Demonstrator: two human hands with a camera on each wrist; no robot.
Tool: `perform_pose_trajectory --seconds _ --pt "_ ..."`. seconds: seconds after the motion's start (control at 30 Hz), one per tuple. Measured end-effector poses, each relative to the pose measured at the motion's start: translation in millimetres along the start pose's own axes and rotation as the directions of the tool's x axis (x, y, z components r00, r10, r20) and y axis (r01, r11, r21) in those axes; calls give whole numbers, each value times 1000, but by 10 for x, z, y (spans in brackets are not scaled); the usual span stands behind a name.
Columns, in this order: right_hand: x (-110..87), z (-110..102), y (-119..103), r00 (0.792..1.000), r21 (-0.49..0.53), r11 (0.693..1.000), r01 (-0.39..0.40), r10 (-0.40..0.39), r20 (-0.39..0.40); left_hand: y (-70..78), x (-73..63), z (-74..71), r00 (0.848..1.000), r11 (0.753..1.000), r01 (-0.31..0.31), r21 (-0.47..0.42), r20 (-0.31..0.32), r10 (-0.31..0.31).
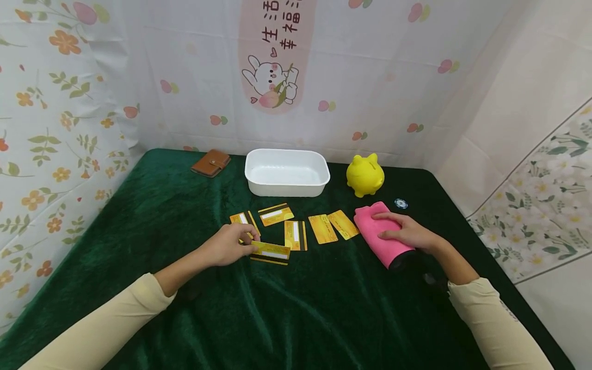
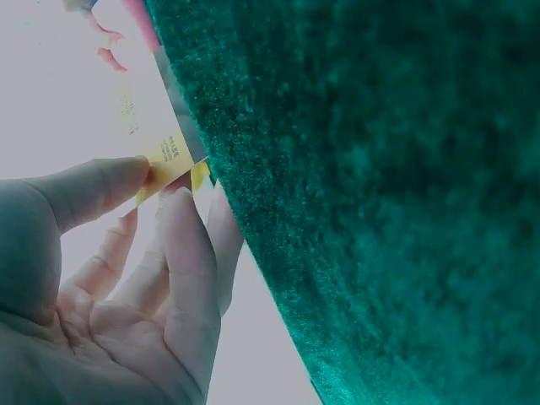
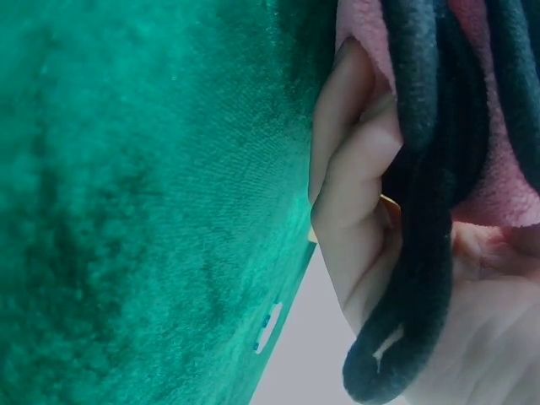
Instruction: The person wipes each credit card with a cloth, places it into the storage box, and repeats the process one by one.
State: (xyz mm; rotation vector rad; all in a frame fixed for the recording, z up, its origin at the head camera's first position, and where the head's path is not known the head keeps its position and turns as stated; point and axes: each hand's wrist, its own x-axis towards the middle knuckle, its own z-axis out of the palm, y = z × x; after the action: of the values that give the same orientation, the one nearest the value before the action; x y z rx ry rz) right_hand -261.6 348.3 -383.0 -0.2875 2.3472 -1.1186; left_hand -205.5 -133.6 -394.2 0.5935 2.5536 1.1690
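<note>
My left hand [image 1: 229,244] pinches a yellow bank card [image 1: 272,253] between thumb and fingers, its striped back facing up. In the left wrist view, the thumb [image 2: 101,190] presses on one end of the card [image 2: 164,148]. Several more bank cards lie just beyond: three show striped backs, including one card [image 1: 296,237] beside the held one, and two lie plain side up, including one card [image 1: 323,229]. My right hand [image 1: 406,232] grips a pink plush pouch [image 1: 373,234] with a black end. Its fingers [image 3: 350,169] curl at the pink fabric, beside dark cords [image 3: 430,253].
A white rectangular bin [image 1: 287,190] stands at the back of the green cloth [image 1: 222,318]. To its left lies a brown wallet [image 1: 211,163]; to its right stands a yellow piggy bank [image 1: 365,176]. A poker chip [image 1: 401,203] lies behind the right hand.
</note>
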Motion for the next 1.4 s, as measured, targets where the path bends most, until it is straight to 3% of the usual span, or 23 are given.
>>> perform_pose_trajectory --seconds 0.13,0.37,0.6,0.83,1.03,1.2,1.4 --pt "8 -2 13 1000 -9 1000 -1 1 -11 18 -3 -11 1000 999 -8 -46 -16 7" --pt "8 16 25 1000 -11 1000 6 -6 -29 40 2 -36 995 984 -27 -177 -97 10" --pt "-7 36 31 997 -20 1000 19 -21 -72 97 22 -88 989 951 -56 -303 -149 11" --pt "-32 62 4 994 -33 999 39 -42 -98 117 53 -114 987 895 -46 -444 -161 -29" --pt "-80 62 -54 989 -59 997 47 -54 -134 182 114 -107 975 885 -70 -461 -217 -36" --pt "-148 45 -111 981 -77 994 72 -85 -177 246 179 -88 977 862 -82 -501 -212 -30" --pt "-244 59 -213 961 -90 990 112 -131 -245 304 234 -68 985 811 -90 -579 -172 -13"
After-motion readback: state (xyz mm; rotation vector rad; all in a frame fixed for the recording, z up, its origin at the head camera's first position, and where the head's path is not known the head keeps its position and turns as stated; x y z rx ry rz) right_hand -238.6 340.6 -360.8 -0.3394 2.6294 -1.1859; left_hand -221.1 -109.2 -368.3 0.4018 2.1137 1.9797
